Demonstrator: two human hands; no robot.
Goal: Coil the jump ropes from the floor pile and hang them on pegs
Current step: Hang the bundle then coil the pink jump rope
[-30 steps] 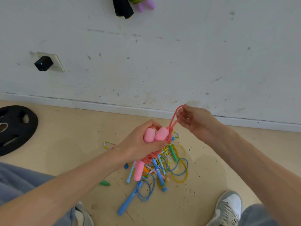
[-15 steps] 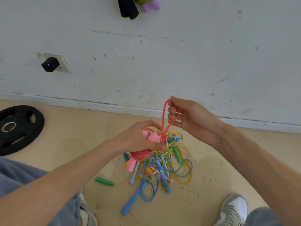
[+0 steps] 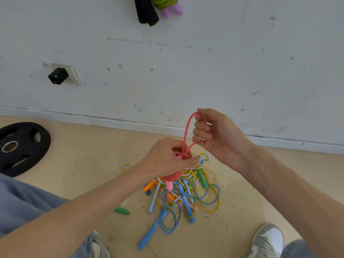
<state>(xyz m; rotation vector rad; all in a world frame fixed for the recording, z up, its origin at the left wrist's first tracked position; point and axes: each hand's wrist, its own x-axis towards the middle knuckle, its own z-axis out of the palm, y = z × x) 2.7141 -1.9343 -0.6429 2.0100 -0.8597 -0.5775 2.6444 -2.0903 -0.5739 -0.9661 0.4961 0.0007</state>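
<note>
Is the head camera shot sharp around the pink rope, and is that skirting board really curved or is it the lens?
Head view: the pink rope, left hand and right hand look sharp; the skirting board bows, likely wide-angle distortion; light is soft, shadows on the floor faint.

The right hand (image 3: pixel 219 135) has drawn the pink rope's loop (image 3: pixel 186 131) longer, up toward 12 o'clock; the left hand (image 3: pixel 165 157) now covers most of the pink handles (image 3: pixel 176 155)
</note>
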